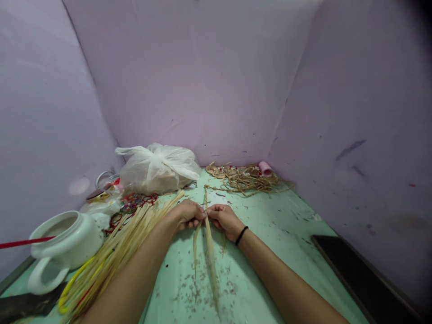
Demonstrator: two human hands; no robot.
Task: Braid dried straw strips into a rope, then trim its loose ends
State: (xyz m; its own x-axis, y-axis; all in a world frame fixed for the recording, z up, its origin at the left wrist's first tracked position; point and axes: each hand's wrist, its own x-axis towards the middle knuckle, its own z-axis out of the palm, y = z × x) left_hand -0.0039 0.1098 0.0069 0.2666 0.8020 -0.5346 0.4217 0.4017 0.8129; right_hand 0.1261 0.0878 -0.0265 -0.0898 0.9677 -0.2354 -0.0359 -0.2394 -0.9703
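Straw strips, flat, pale, pinched by left hand, right hand.

Fig.: corner setting. Back wall, L wall & R wall are pale lilac, w/ dark scuffs on R. Floor is mint green, worn & speckled. Dark panel lies along R wall's base. Light soft, even.

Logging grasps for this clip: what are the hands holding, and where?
The left hand and right hand pinch a few pale straw strips toward their far ends; the rest trails toward the camera.
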